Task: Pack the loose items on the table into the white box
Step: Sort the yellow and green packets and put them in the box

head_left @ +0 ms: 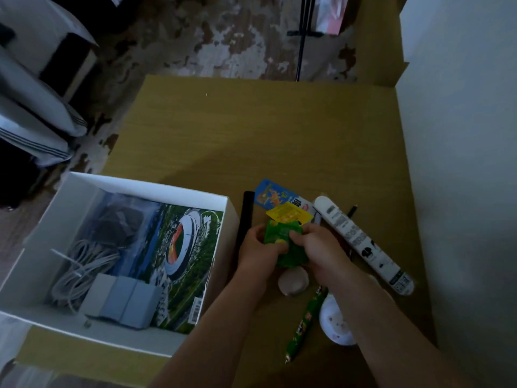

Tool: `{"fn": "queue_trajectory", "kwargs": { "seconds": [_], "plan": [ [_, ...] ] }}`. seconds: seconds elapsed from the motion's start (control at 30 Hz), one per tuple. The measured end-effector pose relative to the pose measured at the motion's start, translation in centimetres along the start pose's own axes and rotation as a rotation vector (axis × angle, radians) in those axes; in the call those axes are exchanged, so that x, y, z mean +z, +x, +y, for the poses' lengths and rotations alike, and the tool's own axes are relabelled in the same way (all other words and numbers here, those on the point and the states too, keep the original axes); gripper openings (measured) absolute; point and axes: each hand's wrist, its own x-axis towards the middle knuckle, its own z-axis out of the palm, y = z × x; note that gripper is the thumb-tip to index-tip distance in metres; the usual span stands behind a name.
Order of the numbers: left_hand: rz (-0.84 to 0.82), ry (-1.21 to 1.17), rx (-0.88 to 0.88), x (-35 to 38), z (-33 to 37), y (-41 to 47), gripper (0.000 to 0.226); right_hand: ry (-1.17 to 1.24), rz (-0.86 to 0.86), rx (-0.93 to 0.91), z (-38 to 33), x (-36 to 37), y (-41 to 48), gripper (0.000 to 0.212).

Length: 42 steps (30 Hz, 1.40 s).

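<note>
Two bare forearms rise from the bottom edge of the frame and meet right of centre, where the left hand (258, 247) and the right hand (319, 247) each pinch one green packet (281, 236) between curled fingers and thumb, one on either side, so much of it is covered. It is held just above the table (251, 130), right of the white box (145, 186), and its long axis runs from upper left to lower right. One yellow packet (289, 215) shows just above the hands, overlapping one blue packet (272, 194) whose print is too blurred to read. One black bar (246, 214) lies close along the box's right wall, nearly upright in the frame, its lower end hidden by the left hand. One long white tube (363, 245) slants from upper left to lower right at the right of the hands; a thin dark object (352, 210) beside it is too small to identify. Below the hands lie one pale round object (293, 281), one green stick-shaped wrapper (306, 323) pointing down and left, and one white round disc (333, 323) partly under the right forearm. The open box, lower left, holds one stadium magazine (184, 247), one coil of white cable (81, 264), a grey block (126, 301) and a dark bundle (117, 219) that is hard to make out.
</note>
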Motion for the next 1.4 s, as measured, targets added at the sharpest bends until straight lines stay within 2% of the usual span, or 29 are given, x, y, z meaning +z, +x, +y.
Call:
{"fn": "queue_trajectory", "kwargs": {
  "seconds": [0.1,0.23,0.3,0.5,0.6,0.67,0.8,0.93,1.03,1.07,1.13,1.2,1.3,1.4],
  "plan": [
    [-0.061,0.016,-0.015,0.0,-0.1,-0.6,0.062,0.099,0.037,-0.049,0.3,-0.8,-1.1,0.010],
    [-0.212,-0.021,-0.052,0.1,0.6,-2.0,0.017,0.291,0.026,-0.107,0.4,-1.5,-2.8,0.012],
    [-0.301,0.035,-0.027,0.1,1.0,-2.9,0.021,0.337,0.024,-0.158,0.4,-1.8,-3.9,0.011],
    [-0.384,0.252,0.263,-0.8,2.2,-6.2,0.016,0.345,0.050,-0.321,0.3,-2.8,-7.6,0.008],
    [-0.440,0.301,0.366,-1.4,3.5,-8.0,0.009,0.445,-0.023,-0.373,-0.3,-3.1,-9.4,0.029],
    [-0.495,0.334,0.431,-2.0,4.4,-9.4,0.007,0.465,-0.016,-0.356,-1.0,-3.1,-10.8,0.035],
    [-0.532,0.286,0.474,-3.5,6.1,-12.2,0.008,0.322,0.172,-0.404,-2.7,-2.4,-14.1,0.032],
    [-0.461,0.188,0.439,-5.7,7.7,-14.1,0.009,0.267,0.388,-0.680,-5.3,-1.1,-18.1,0.018],
    [-0.428,0.113,0.412,-7.7,8.8,-15.1,0.010,0.228,0.256,-0.809,-6.9,-0.6,-21.2,0.013],
    [-0.422,0.091,0.413,-8.3,9.1,-15.5,0.011,0.135,0.187,-0.837,-7.2,-0.4,-22.3,0.011],
    [-0.436,0.037,0.408,-9.3,9.8,-16.3,0.016,-0.201,0.110,-0.874,-7.6,0.2,-23.8,0.012],
    [-0.504,-0.001,0.375,-10.1,10.4,-17.0,0.026,-0.463,0.063,-0.865,-7.9,1.0,-24.9,0.014],
    [-0.691,-0.071,0.283,-11.4,11.2,-18.2,0.028,-0.480,0.110,-0.899,-8.2,2.3,-25.8,0.016],
    [-0.861,-0.167,0.186,-12.8,11.9,-19.0,0.040,-0.435,0.105,-0.982,-8.3,3.5,-26.2,0.021]
  ]
}}
